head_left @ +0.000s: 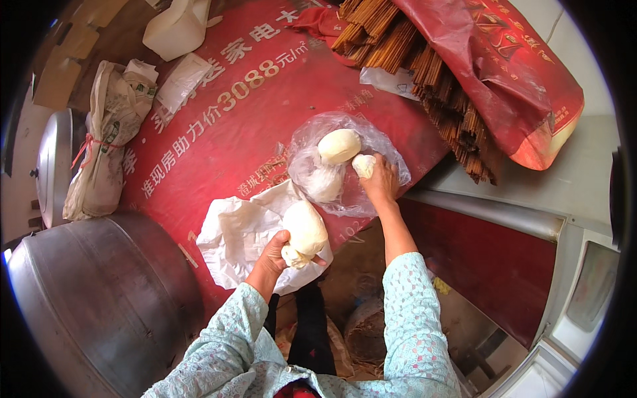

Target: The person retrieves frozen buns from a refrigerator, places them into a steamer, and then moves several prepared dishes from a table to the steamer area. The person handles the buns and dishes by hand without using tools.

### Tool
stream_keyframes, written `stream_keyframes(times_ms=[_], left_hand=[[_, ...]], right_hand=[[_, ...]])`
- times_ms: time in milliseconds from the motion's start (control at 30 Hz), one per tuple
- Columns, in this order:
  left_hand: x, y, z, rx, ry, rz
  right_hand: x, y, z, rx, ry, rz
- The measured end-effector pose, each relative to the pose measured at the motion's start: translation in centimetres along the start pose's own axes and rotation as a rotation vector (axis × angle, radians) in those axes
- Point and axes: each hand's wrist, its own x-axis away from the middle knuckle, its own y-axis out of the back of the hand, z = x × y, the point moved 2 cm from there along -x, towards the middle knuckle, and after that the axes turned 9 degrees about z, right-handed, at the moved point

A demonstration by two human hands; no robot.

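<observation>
Over a crumpled white bag at the table's near edge, my left hand holds a large pale steamed bun, with a smaller broken lump by the fingers. To the right, my right hand is closed on a small pale bun piece. That hand rests at the right side of a clear plastic bag spread on the red cover. A whole bun sits on this bag, touching or close to the held piece. Another whitish lump shows below it, blurred by the film.
The table wears a red printed cover. Bundled brown sticks poke from a red bag at far right. On the left are a big metal pot, a round lid and a tied cloth bag. A white plastic container stands behind.
</observation>
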Motion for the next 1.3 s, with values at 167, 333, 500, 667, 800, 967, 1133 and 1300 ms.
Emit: stream_keyframes(times_ms=[167,333,500,667,800,967,1133,1300], left_hand=[[-0.5,-0.7,-0.1,0.055,-0.068,0.003],[-1.5,-2.9,-0.4,-0.001,-0.159,0.082],[0.9,-1.5,0.0,-0.009,-0.145,0.12],[4.0,-0.3,-0.4,-0.055,-0.379,0.149],[6.2,-0.8,-0.4,-0.007,-0.259,0.353],[6.0,-7.7,-1.1,-0.051,-0.295,0.43],[6.5,-7.0,-0.2,0.096,-0.277,0.478],[7.0,-6.6,-0.2,0.112,-0.232,0.447]], right_hand=[[3.4,3.0,2.0,-0.739,-0.087,0.099],[10.0,5.6,4.8,-1.128,-0.066,0.216],[15.7,4.9,8.0,-0.936,-0.007,0.236],[18.7,4.7,9.5,-0.805,0.221,0.191],[16.2,3.8,8.5,-1.151,0.1,0.442],[7.8,-0.5,6.4,-0.695,-0.045,0.023],[3.5,-6.6,5.1,-0.774,-0.318,0.274],[3.6,-6.8,5.0,-1.051,-0.301,0.139]])
